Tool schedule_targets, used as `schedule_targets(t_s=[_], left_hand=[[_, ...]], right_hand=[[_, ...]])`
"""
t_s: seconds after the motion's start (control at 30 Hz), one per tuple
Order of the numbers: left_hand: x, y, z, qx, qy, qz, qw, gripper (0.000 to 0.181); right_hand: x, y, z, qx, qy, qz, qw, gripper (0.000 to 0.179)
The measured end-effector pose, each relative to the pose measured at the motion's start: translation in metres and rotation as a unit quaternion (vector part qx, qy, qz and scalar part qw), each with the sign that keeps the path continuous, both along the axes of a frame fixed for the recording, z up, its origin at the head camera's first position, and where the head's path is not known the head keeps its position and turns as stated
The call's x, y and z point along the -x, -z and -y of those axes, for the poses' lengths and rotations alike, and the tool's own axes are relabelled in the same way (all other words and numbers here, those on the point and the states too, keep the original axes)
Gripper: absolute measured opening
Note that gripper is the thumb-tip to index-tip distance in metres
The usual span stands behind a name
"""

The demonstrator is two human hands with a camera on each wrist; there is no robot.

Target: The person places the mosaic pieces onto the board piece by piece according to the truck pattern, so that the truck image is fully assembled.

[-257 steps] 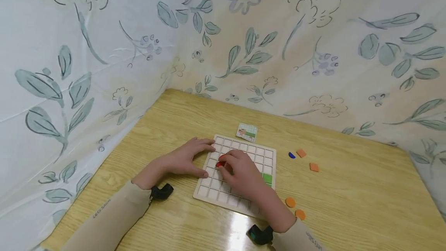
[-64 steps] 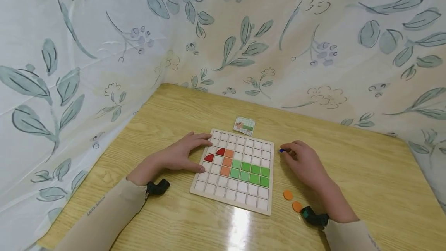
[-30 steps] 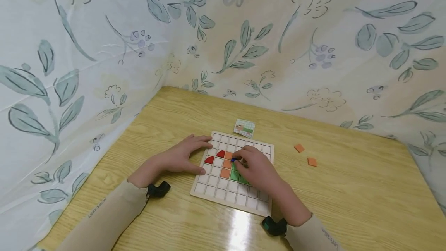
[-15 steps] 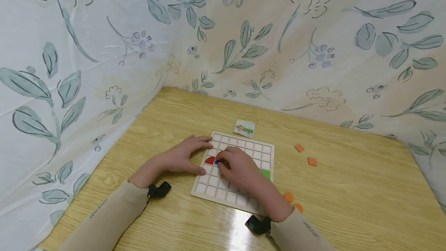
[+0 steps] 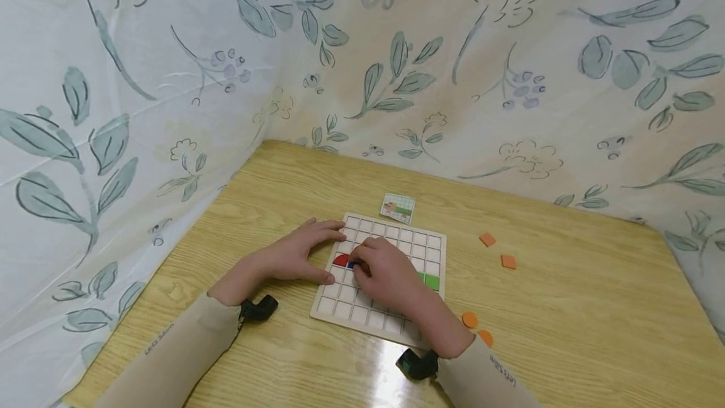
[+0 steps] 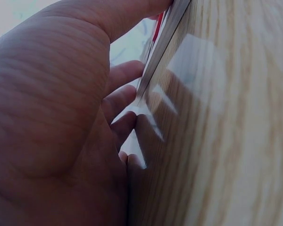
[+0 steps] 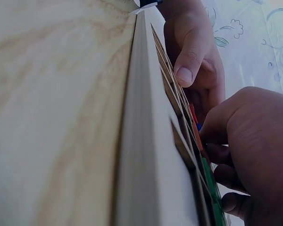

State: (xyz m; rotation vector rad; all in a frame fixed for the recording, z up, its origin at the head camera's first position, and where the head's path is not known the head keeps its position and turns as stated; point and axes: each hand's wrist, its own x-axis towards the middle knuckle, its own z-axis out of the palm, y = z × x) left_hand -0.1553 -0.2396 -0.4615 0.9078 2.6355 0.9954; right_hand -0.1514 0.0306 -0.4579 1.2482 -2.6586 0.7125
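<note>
On the grid board [image 5: 420, 250] in the counter's middle, my right hand [image 5: 385, 276] is pinching a small blue piece [image 5: 351, 264] beside a red piece [image 5: 340, 260]; my left hand [image 5: 294, 255] is lying flat, fingers relaxed, pressing the board's left edge.

Light wood-grain table [image 5: 595, 307] with a glare patch, before floral-printed fabric walls [image 5: 453, 49].

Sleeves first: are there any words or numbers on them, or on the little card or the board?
Left sleeve: pale lettering, too blurred to read.
Right sleeve: pale lettering, too blurred to read.
Small card beyond the grid board: a tiny picture, with no letters that can be made out.
Grid board: no words or numbers.
</note>
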Motion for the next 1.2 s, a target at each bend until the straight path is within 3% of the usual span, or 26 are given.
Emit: schedule_targets(t_s=[0.47, 0.63, 0.87, 1.2], left_hand=[[0.000, -0.002, -0.001, -0.003, 0.001, 0.002, 1.0000, 0.084], [0.001, 0.000, -0.002, 0.005, -0.003, 0.011, 0.9999, 0.085], [-0.001, 0.002, -0.001, 0.005, -0.012, 0.021, 0.9997, 0.087], [0.000, 0.001, 0.001, 0.006, -0.011, 0.017, 0.9998, 0.087]], right_hand=[[0.001, -0.001, -0.008, 0.027, -0.012, 0.034, 0.9990, 0.013], [0.000, -0.004, -0.022, 0.035, 0.016, 0.042, 0.9984, 0.011], [-0.002, -0.011, -0.059, 0.043, 0.057, 0.033, 0.9969, 0.008], [0.002, -0.013, -0.141, 0.056, 0.146, 0.046, 0.9866, 0.012]])
